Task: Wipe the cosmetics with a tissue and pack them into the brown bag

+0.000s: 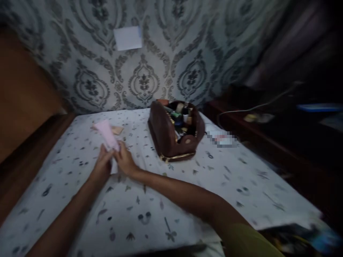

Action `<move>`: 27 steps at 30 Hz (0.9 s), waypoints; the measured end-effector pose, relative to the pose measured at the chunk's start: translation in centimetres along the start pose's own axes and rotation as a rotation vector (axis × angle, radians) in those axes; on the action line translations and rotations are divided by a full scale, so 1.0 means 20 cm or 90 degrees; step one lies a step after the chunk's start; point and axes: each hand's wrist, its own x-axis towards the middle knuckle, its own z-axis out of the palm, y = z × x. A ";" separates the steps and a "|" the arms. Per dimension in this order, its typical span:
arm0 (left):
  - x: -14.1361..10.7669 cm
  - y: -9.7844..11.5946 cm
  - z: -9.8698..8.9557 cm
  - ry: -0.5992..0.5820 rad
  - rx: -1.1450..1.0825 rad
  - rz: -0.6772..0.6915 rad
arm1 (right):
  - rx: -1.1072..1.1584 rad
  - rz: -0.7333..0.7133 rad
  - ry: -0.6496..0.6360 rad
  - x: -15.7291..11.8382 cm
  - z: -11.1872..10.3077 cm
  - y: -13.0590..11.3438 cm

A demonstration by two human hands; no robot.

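Note:
A pale pink tube (pixel 107 134) is held upright between my two hands, its wide flat end pointing away from me. My left hand (pixel 104 161) has its fingers closed round the tube's lower end. From the other side, my right hand (pixel 125 159) pinches the same end. Something white shows just below, between the hands. Behind the tube, a small beige item (pixel 117 130) lies on the patterned cloth. A dark brown bag (pixel 163 130), unzipped, stands to the right of my hands with several small items inside.
White printed cloth (pixel 171 200) covers the table. A blurred-out packet (pixel 222 138) lies right of the bag. A thin cable (pixel 249 110) runs over dark furniture at the right. Patterned wallpaper with a white switch plate (pixel 128 38) stands behind; a brown wooden panel (pixel 24 92) is at left.

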 end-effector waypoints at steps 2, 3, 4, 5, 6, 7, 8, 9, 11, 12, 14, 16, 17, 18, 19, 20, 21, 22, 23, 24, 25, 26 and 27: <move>0.02 -0.02 -0.02 -0.150 -0.033 -0.046 | 0.040 0.016 0.054 0.03 -0.01 0.03; 0.03 -0.03 -0.04 -0.225 -0.053 -0.065 | 0.053 0.026 0.066 0.05 -0.01 0.04; 0.04 -0.04 -0.06 -0.278 -0.057 -0.065 | 0.065 0.028 0.073 0.06 -0.02 0.05; 0.06 -0.05 -0.08 -0.313 -0.047 -0.050 | 0.072 0.028 0.074 0.06 -0.03 0.05; 0.07 -0.06 -0.09 -0.318 -0.017 -0.020 | 0.076 0.024 0.074 0.06 -0.03 0.06; 0.08 -0.07 -0.10 -0.306 0.020 0.016 | 0.079 0.018 0.072 0.07 -0.04 0.06; 0.08 -0.08 -0.11 -0.288 0.056 0.047 | 0.081 0.013 0.070 0.06 -0.04 0.06; 0.08 -0.08 -0.11 -0.272 0.081 0.063 | 0.084 0.010 0.070 0.06 -0.05 0.06; 0.09 -0.08 -0.11 -0.248 0.086 0.046 | 0.099 0.009 0.065 0.06 -0.05 0.06; 0.09 -0.08 -0.11 -0.236 0.069 0.025 | 0.110 0.012 0.056 0.06 -0.05 0.06; 0.09 -0.07 -0.10 -0.201 0.032 -0.006 | 0.140 0.023 0.022 0.06 -0.05 0.06; 0.10 -0.06 -0.10 -0.151 0.015 0.000 | 0.170 0.033 -0.024 0.06 -0.05 0.06; 0.10 -0.06 -0.11 -0.126 0.014 0.009 | 0.183 0.034 -0.043 0.06 -0.05 0.06; 0.11 -0.06 -0.11 -0.107 0.014 0.016 | 0.193 0.029 -0.055 0.06 -0.04 0.06; 0.12 -0.06 -0.12 -0.094 0.008 0.017 | 0.200 0.020 -0.064 0.05 -0.04 0.06; 0.13 -0.07 -0.13 -0.083 -0.004 0.014 | 0.204 0.010 -0.069 0.05 -0.04 0.06; 0.14 -0.07 -0.14 -0.069 -0.023 0.006 | 0.205 0.002 -0.074 0.04 -0.04 0.06; 0.15 -0.07 -0.15 -0.049 -0.046 -0.002 | 0.201 -0.005 -0.077 0.04 -0.03 0.05; 0.16 -0.07 -0.16 -0.023 -0.073 -0.009 | 0.190 -0.011 -0.082 0.03 -0.03 0.05; 0.17 -0.07 -0.17 0.009 -0.102 -0.013 | 0.173 -0.018 -0.085 0.02 -0.03 0.05; 0.18 -0.06 -0.18 0.048 -0.132 -0.015 | 0.152 -0.030 -0.085 0.02 -0.03 0.04; 0.19 -0.05 -0.19 0.089 -0.160 -0.017 | 0.133 -0.045 -0.085 0.01 -0.03 0.04; 0.21 -0.04 -0.20 0.124 -0.188 -0.017 | 0.118 -0.061 -0.086 0.01 -0.03 0.03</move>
